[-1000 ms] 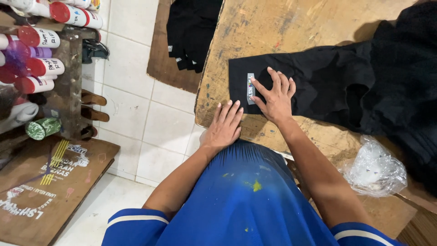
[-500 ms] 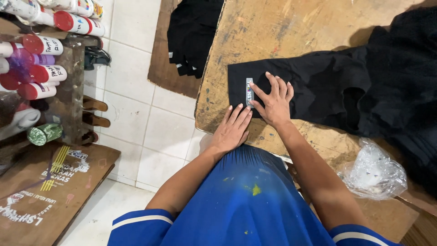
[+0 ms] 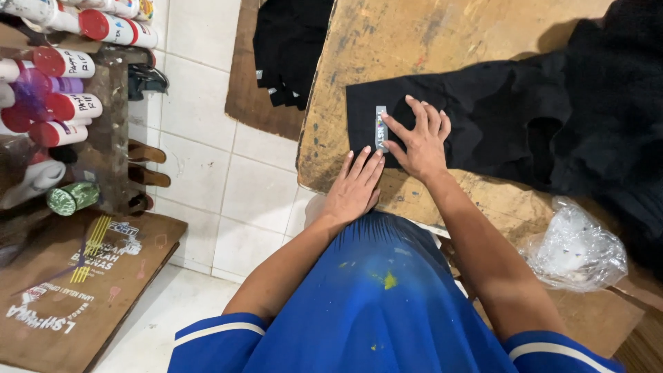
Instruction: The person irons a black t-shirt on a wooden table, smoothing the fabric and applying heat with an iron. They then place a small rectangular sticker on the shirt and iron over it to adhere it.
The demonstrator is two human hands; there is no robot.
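Note:
A black garment (image 3: 483, 117) lies spread on a worn wooden table (image 3: 414, 41). A small pale rectangular label (image 3: 380, 128) sits near the garment's left edge. My right hand (image 3: 418, 138) lies flat on the cloth, fingers spread, the fingertips touching the label. My left hand (image 3: 356, 186) rests flat, fingers together, on the table's near edge just below the garment's corner. Neither hand grips anything. My blue shirt fills the lower middle of the view.
A crumpled clear plastic bag (image 3: 573, 249) lies on the table at the right. More folded black garments (image 3: 286, 48) sit on a board beyond the table's left edge. A wooden rack (image 3: 103, 103) of red-capped bottles stands at far left over white floor tiles.
Both hands stay in nearly the same pose. My left hand has shifted slightly toward the garment's corner, and my right hand's fingers have moved a little on the label.

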